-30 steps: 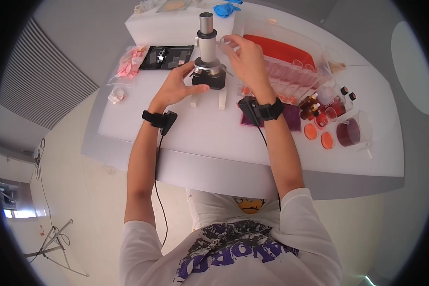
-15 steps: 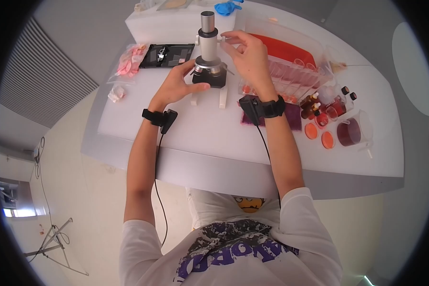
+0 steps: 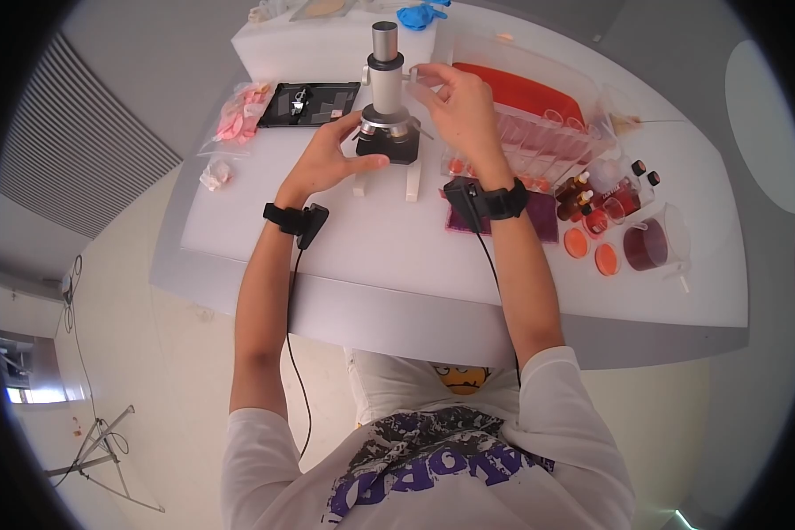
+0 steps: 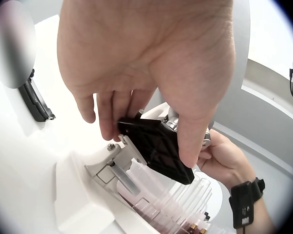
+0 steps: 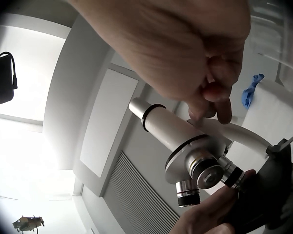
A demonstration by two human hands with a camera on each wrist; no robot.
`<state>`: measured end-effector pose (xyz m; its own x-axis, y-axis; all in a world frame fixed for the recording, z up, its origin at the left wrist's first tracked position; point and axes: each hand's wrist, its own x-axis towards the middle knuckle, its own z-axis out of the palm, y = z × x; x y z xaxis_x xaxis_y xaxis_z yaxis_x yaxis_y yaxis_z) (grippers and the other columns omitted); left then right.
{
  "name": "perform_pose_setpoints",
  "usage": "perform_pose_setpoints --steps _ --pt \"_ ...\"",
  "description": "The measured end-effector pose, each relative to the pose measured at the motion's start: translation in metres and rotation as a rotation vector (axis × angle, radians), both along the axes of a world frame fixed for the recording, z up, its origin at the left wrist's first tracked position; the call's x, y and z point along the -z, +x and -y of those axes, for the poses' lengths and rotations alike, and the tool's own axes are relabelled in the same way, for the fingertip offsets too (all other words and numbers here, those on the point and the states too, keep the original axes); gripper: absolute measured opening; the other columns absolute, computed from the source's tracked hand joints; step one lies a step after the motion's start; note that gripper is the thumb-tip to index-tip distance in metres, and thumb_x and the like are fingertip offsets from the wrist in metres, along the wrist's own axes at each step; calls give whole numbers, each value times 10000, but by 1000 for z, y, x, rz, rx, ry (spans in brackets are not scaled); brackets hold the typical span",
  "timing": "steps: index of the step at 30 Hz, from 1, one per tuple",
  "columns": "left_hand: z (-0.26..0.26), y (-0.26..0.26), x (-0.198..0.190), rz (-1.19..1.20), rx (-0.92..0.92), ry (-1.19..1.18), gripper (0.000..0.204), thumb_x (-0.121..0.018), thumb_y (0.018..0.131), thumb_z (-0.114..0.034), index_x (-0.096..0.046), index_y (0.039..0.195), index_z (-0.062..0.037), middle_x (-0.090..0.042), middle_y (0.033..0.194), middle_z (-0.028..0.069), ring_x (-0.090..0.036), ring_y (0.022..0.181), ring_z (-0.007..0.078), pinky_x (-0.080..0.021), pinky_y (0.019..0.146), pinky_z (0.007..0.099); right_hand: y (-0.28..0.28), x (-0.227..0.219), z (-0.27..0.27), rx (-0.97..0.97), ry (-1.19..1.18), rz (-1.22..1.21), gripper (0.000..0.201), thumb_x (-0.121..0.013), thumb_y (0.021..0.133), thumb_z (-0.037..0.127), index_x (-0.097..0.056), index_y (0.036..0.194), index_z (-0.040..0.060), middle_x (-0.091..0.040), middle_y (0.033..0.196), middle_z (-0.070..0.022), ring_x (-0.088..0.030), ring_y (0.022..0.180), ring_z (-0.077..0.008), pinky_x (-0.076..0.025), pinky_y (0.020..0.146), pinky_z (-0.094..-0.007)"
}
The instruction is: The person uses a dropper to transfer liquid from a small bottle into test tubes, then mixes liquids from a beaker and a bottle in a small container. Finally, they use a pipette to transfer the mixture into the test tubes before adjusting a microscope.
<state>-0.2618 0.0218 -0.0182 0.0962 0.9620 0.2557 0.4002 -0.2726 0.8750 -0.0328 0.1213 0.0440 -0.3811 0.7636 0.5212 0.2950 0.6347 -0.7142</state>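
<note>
A white microscope (image 3: 386,88) with a silver eyepiece tube stands on the table in the head view. My left hand (image 3: 331,162) holds its black stage (image 4: 158,148) by the sides, thumb at one edge and fingers at the opposite one. At the upper right of the body, my right hand (image 3: 462,113) pinches the focus knob (image 3: 412,76) between thumb and fingers. The right wrist view has the knob mostly hidden behind those fingers. Below them show the objective lenses (image 5: 205,171) on their turret, above the stage.
Right of the microscope are a test tube rack (image 3: 539,146), small brown bottles (image 3: 574,199), orange dishes (image 3: 606,260) and a beaker of purple liquid (image 3: 647,245). Left lie a black case (image 3: 309,106) and a bag of pink pieces (image 3: 241,115). A white box (image 3: 305,53) stands behind.
The right hand's fingers have shifted at the focus knob, rising slightly and coming back down. My left hand stays in place on the stage.
</note>
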Motion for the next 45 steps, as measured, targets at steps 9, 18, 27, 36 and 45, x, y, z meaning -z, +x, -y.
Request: perform_pose_setpoints --steps 9,18,27,36,45 --pt "0 0 -3 -37 -8 -34 760 -984 847 -242 -660 1477 34 -685 1467 130 -598 1437 246 -330 1333 429 -5 10 -5 -38 21 -90 366 -757 1047 303 -808 1170 -39 -840 967 -181 -816 825 -261 -604 761 -369" --pt "-1 -3 1 -45 -6 -30 743 -980 850 -236 -666 1472 23 -695 1444 131 -597 1431 242 -321 1336 426 -10 9 -1 -14 -24 -124 432 -691 1091 359 -814 1065 -54 -822 833 -151 -783 709 -235 -581 697 -360" --pt "0 1 1 -44 -19 23 669 -976 853 -260 -695 1392 21 -727 1329 110 -623 1318 226 -373 1280 403 -12 8 2 52 13 -97 504 -653 1112 392 -775 886 -42 -792 747 -134 -754 653 -252 -561 676 -387" --pt "0 -2 1 -24 1 -18 715 -984 854 -221 -677 1453 19 -709 1403 105 -608 1389 210 -350 1314 414 -21 13 -5 125 -81 19 592 -585 1112 461 -771 845 -33 -778 768 -183 -755 737 -349 -561 740 -472" --pt "-3 -5 8 -23 -1 4 714 -982 854 -226 -674 1450 20 -712 1385 108 -607 1389 215 -345 1317 418 -17 3 -2 41 -186 -91 543 -642 1086 453 -800 913 -36 -803 762 -136 -748 684 -224 -569 710 -372"
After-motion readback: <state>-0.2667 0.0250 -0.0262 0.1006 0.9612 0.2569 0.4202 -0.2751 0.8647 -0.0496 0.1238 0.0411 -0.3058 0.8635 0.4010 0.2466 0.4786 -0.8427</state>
